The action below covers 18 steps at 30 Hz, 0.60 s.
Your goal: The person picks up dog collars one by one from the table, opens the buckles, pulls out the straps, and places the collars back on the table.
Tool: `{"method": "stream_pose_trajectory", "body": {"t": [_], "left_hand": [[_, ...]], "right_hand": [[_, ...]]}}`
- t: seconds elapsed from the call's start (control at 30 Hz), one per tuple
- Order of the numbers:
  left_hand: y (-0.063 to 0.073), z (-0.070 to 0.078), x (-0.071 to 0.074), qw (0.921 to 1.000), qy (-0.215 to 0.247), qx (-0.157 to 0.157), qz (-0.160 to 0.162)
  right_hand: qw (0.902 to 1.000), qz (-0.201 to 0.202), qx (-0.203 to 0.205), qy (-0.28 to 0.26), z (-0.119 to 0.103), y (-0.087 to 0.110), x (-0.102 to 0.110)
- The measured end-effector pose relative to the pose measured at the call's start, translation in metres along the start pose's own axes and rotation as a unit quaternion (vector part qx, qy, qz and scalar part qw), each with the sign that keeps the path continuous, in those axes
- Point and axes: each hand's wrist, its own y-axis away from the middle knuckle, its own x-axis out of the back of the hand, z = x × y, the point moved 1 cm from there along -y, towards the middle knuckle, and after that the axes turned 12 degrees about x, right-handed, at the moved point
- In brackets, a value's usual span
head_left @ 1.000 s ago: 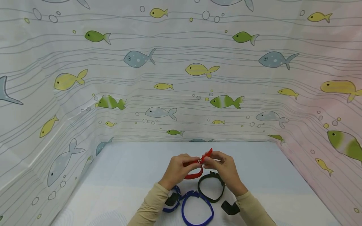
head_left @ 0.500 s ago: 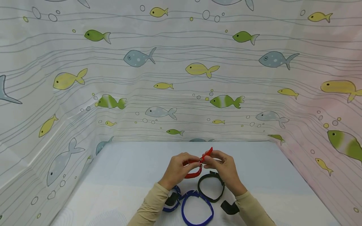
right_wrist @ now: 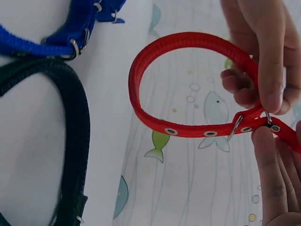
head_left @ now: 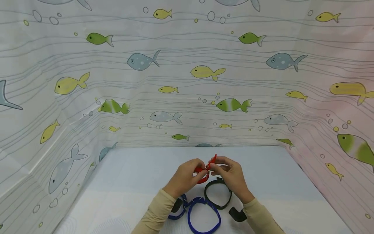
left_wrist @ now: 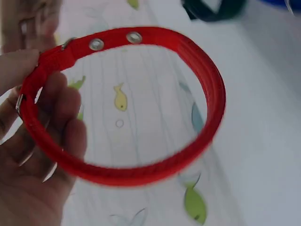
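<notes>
A red buckle collar (head_left: 204, 179) is held between both hands above the table. In the left wrist view the collar (left_wrist: 141, 175) forms a closed loop with metal eyelets. My left hand (head_left: 182, 177) pinches it beside the buckle (right_wrist: 268, 118), thumb on one side and fingers on the other. On the other side my right hand (head_left: 232, 175) pinches the strap's free end (head_left: 214, 158), which points up. The right wrist view shows the strap passing through the buckle, an eyelet beside the metal. My right fingertips (right_wrist: 264, 136) touch the strap there.
Below the hands lie a black collar (head_left: 206, 195), a blue collar (head_left: 219, 219) and another blue collar (head_left: 184, 213), partly behind my left forearm. A black piece (head_left: 176, 205) is with that one. Another black piece (head_left: 238, 214) lies by my right sleeve. A fish-print curtain surrounds the table.
My left hand has turned slightly and its fingers have shifted closer to the buckle. The strap end has tipped a little more upright and left. The collars on the table have not moved.
</notes>
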Motion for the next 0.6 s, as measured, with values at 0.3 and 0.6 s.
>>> {"method": "stream_pose_trajectory", "body": {"t": [0.3,0.6], "left_hand": [[0.000,0.015,-0.003,0.9331,-0.311,-0.141,0.114],[0.003,0.010,-0.009,0.9720,-0.209,-0.096,0.048]], "right_hand": [[0.9905,0.013,0.065,0.120,-0.006,-0.001,0.001],[0.9803,-0.027,0.120,0.155,-0.012,-0.002,-0.001]]}}
